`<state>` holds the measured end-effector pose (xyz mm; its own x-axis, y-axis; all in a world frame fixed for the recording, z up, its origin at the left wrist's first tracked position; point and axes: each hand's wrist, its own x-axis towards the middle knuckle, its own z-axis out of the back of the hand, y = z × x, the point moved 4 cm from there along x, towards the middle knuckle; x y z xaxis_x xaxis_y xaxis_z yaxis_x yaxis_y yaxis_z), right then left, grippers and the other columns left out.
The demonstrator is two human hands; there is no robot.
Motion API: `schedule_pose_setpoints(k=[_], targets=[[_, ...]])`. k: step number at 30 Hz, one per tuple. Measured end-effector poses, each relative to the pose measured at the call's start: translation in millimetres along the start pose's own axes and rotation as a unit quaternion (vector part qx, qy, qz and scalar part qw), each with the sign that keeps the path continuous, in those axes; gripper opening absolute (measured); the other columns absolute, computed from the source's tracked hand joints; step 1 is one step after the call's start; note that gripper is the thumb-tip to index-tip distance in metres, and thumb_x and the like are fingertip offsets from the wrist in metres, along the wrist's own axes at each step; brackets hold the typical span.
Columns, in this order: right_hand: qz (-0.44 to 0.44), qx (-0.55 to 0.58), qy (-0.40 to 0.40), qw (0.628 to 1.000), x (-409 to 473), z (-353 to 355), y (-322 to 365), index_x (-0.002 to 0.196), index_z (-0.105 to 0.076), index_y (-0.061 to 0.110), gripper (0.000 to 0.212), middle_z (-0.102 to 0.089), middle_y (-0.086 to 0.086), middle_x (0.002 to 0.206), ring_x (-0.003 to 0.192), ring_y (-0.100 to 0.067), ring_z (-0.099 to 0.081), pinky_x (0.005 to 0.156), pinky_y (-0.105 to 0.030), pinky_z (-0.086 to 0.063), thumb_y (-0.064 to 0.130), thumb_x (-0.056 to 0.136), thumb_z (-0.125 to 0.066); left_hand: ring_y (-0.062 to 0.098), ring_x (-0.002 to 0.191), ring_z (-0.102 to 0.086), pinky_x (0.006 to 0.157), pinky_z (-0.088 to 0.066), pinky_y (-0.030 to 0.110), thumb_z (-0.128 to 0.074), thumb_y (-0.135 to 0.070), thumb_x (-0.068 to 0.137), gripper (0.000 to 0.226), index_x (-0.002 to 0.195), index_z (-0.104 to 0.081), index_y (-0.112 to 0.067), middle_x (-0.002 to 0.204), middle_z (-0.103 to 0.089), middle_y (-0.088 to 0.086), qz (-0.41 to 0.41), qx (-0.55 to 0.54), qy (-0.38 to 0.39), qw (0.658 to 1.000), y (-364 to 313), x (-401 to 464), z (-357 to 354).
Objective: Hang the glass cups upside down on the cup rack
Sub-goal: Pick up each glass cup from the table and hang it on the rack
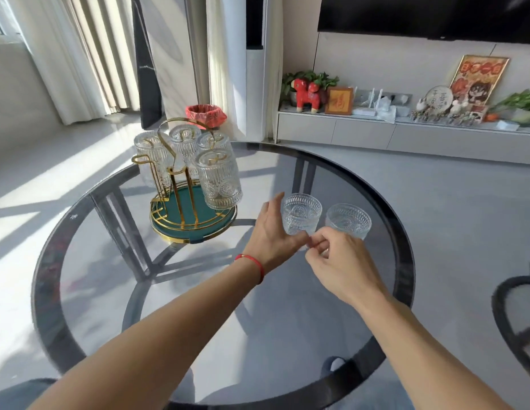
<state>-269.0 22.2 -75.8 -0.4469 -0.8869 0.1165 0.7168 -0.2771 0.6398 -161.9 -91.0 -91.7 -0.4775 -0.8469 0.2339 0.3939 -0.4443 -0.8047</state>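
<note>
Left hand (272, 232) at frame centre, palm side against the left wall of the near glass cup (300, 214), fingers curling round it; thumb low at the base. Grip looks closed on that cup, though the far-side fingers are hidden behind the glass. Right hand (340, 261) just right of it, fingertips pinched together at the cup's base, touching the left thumb; can't tell if they clamp the glass or only meet in front of it. Red string bracelet (253, 263) on the left wrist.

Second cup (349, 221) stands upright just beside the first, to its right, partly behind the right hand's knuckles. Both cups mouth up on the round glass desk (198, 291).

Cup rack (181, 208) sits upper left of centre: gold wire frame on a green round tray, near the desk's far-left edge. Four cups (218, 179) already hang on it upside down; a bare gold peg (142, 158) shows on its left side. Nearest hung cup is closest to the left hand.

Open desk between hands and rack, and across the whole near half. Black chair (518, 321) at right edge. Red-lined bin (206, 113) on the floor behind the rack.
</note>
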Motion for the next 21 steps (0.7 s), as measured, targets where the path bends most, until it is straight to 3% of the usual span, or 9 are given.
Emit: schedule_pose_setpoints(k=[2,6,10,14,17,19,21], targets=[[-0.013,-0.017,-0.002,1.0,2,4,-2,0.098,-0.071,0.026,0.011,-0.072,0.013,0.087,0.087,-0.019,-0.069,0.08,-0.04,-0.058,0.025,0.09,-0.062,0.026,0.141,-0.043,0.114,-0.033,0.027,-0.083,-0.024,0.083,0.092,0.156,-0.029,-0.009,0.152,-0.047,0.015,0.013,-0.009,0.001,1.0,0,7,-10],[-0.026,-0.016,0.001,1.0,4,8,-4,0.092,-0.073,0.027,0.011,-0.074,0.01,0.09,0.091,-0.023,-0.07,0.08,-0.041,-0.06,0.026,0.091,-0.061,0.025,0.132,-0.054,0.097,-0.033,0.016,-0.088,-0.032,0.08,0.091,0.152,-0.036,-0.012,0.14,-0.06,0.013,0.006,-0.007,-0.011,1.0,1,14,-13],[0.001,-0.034,0.025,0.999,1,-2,5,0.09,-0.073,0.026,0.012,-0.075,0.008,0.089,0.091,-0.024,-0.07,0.078,-0.039,-0.059,0.029,0.091,-0.061,0.024,0.12,-0.059,0.099,-0.041,0.027,-0.093,-0.037,0.072,0.1,0.151,-0.039,-0.012,0.124,-0.066,0.007,0.005,0.038,-0.017,0.999,4,13,3],[0.036,-0.032,0.049,0.998,-2,-9,11,0.096,-0.074,0.026,0.014,-0.076,0.008,0.091,0.092,-0.024,-0.07,0.079,-0.039,-0.058,0.028,0.091,-0.061,0.019,0.109,-0.065,0.094,-0.048,0.027,-0.095,-0.042,0.063,0.104,0.15,-0.044,-0.019,0.121,-0.068,0.005,0.02,0.026,0.006,0.999,15,-12,36],[0.042,-0.025,0.073,0.996,-1,-16,16,0.112,-0.07,0.023,0.021,-0.074,0.009,0.102,0.101,-0.023,-0.068,0.088,-0.039,-0.055,0.029,0.096,-0.058,0.012,0.101,-0.07,0.085,-0.057,0.021,-0.09,-0.046,0.054,0.094,0.138,-0.055,-0.024,0.116,-0.069,0.003,0.075,-0.091,0.017,0.993,26,-35,64],[0.004,0.055,0.107,0.993,0,-24,22,0.12,-0.065,0.023,0.026,-0.071,0.006,0.107,0.096,-0.026,-0.072,0.088,-0.045,-0.059,0.037,0.103,-0.051,0.022,0.101,-0.072,0.088,-0.063,0.039,-0.091,-0.035,0.053,0.086,0.131,-0.057,-0.017,0.12,-0.066,0.015,0.138,-0.227,0.02,0.964,33,-45,77],[-0.073,0.237,0.171,0.954,-3,-38,29,0.126,-0.061,0.02,0.035,-0.066,-0.004,0.122,0.086,-0.03,-0.074,0.085,-0.053,-0.063,0.045,0.106,-0.047,0.025,0.097,-0.072,0.091,-0.059,0.053,-0.087,-0.018,0.061,0.079,0.131,-0.053,-0.005,0.123,-0.064,0.028,0.175,-0.333,0.025,0.926,36,-54,85]])
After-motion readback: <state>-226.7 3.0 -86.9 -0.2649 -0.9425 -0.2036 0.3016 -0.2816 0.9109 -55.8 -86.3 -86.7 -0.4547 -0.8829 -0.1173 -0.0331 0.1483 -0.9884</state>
